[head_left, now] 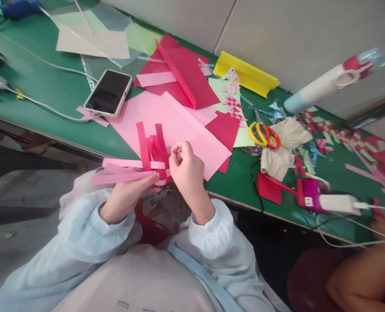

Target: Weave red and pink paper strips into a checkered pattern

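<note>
My left hand point(132, 190) is closed on a bundle of interlaced paper strips point(156, 154), its thumb pressing near the lower crossing. Light pink strips stick out to the left and dark pink ones point up toward the table. Just right of the weave is my right hand point(186, 167), its fingers curled in a pinch beside the strip ends. Whether anything lies between those fingertips is hidden. Behind both hands a light pink paper sheet point(173, 125) lies on the green table point(65, 134).
A phone point(108, 93) lies left of the sheets, near white cables. Dark pink paper point(195, 78) and a folded yellow sheet point(246, 73) are behind. To the right are scissors point(266, 135), a bottle point(325, 86), woven paper pieces and a charger point(338, 203). Another person's arm point(368, 268) shows lower right.
</note>
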`<control>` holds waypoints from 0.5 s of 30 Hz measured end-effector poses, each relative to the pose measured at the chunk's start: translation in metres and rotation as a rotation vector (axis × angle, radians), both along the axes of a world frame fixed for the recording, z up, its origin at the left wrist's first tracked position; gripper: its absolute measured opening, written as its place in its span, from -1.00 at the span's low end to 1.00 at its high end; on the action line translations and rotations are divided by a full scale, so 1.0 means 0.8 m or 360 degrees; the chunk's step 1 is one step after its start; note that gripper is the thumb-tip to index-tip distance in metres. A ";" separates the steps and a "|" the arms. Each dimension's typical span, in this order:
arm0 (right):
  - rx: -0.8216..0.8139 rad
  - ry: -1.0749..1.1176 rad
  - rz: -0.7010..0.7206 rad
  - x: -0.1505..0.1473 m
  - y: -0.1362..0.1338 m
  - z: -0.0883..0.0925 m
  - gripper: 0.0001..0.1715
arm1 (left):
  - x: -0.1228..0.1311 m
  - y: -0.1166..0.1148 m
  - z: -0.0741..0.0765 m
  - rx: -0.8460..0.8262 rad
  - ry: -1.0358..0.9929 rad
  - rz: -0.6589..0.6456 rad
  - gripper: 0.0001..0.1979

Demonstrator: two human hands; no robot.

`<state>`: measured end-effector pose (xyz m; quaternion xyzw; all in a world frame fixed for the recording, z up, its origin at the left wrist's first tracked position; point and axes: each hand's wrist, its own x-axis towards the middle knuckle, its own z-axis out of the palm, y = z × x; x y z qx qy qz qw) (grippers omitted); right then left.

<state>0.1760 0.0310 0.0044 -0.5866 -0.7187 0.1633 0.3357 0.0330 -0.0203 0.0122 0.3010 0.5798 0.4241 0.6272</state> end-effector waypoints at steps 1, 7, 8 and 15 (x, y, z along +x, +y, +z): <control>0.0016 -0.0027 -0.0011 -0.001 0.000 0.000 -0.92 | 0.000 0.000 0.000 0.0039 0.0031 -0.0012 -0.81; -0.0015 -0.0061 -0.0059 -0.004 0.000 -0.001 -0.94 | 0.007 0.001 0.012 0.0090 0.0091 0.0018 -0.83; -0.0029 -0.0042 -0.0063 -0.004 0.000 -0.001 -0.94 | 0.008 0.001 0.015 0.0082 0.0095 0.0028 -0.81; -0.0101 0.0235 -0.0039 -0.009 -0.002 0.001 -0.97 | 0.012 0.004 0.019 0.0103 0.0110 0.0061 -0.78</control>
